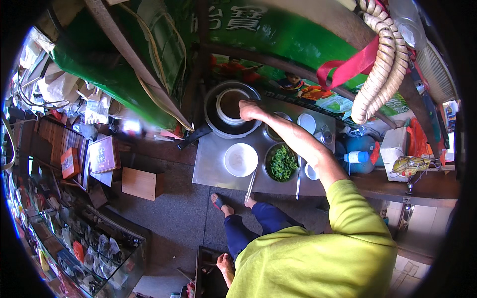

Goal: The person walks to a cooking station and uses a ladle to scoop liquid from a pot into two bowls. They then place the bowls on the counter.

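My right hand (249, 110) reaches across the metal table (208, 167), its fingers closed at the right rim of a round inner pot (223, 116). That pot sits inside a larger metal pot (238, 135) with a black handle. Brownish contents show in the inner pot. Nearer me stand a white bowl (241, 160) and a dark-looking bowl of leafy greens (284, 164), with chopsticks (252, 182) beside the white one. Partly under my forearm is another round pot (274, 131). Low beside my thigh, my left hand (225, 263) has bent fingers; its palm is hidden.
A white cup (312, 172), a pale bowl (306, 123) and a lidded jar (324, 136) stand at the table's right. Beyond are a large blue bottle (359, 149) and a foam box (394, 154). A ribbed coil (384, 63) hangs overhead. A glass display case (126, 257) stands lower left.
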A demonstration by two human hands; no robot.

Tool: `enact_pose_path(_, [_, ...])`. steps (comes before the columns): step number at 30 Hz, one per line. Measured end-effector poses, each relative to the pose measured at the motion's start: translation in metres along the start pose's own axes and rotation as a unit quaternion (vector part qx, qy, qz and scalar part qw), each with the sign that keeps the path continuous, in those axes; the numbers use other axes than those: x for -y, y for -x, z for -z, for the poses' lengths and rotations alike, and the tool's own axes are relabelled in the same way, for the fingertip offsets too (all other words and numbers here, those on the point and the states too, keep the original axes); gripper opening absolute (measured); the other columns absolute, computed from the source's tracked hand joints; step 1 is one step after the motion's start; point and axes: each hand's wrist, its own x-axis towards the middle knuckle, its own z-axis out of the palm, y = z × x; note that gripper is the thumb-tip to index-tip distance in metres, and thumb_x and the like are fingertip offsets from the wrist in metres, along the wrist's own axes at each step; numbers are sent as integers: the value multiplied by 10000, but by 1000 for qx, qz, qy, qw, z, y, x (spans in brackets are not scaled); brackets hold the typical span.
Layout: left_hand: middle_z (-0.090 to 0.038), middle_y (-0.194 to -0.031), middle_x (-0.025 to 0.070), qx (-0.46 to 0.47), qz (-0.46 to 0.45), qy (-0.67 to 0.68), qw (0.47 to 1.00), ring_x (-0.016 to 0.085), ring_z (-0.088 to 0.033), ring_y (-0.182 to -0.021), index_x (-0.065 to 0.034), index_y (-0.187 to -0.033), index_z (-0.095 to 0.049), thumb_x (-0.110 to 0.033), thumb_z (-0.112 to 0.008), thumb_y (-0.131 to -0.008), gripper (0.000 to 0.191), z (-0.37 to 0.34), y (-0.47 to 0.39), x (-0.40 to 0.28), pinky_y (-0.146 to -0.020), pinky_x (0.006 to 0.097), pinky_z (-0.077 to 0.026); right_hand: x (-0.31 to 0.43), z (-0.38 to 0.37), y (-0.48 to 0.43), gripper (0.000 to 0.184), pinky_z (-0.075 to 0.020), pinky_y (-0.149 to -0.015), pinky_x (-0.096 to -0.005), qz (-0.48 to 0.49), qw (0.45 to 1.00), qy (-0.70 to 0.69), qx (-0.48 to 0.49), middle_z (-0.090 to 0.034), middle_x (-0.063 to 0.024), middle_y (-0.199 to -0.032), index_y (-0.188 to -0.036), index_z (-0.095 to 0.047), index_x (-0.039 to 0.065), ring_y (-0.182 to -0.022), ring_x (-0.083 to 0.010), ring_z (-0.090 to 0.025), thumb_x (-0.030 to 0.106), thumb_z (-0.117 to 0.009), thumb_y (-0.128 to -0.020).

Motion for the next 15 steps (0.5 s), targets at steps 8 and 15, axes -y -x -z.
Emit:
enact_pose_path(8, [-584, -675, 51, -9, -26, -7, 1000, 116, -508, -562, 33, -898, -599, -143, -598, -741, 236, -1, 2, -4, -512, 234, -414, -65, -24, -43, 235, -191, -282, -234, -53, 873, -454, 170, -332, 2, -445, -539, -335, 114, -336, -88, -337, 104, -493, -713])
enact_pose_path(15, [-577, -648, 50, 1, -21, 10, 1000, 112, -485, -468, 2, -946, -567, -147, -571, -796, 211, 6, -7, 5, -395, 234, -375, -62, -19, -32, 249, -177, -258, -217, -84, 790, -569, 212, -347, 16, -434, -521, -311, 131, -298, -80, -302, 75, -449, -721])
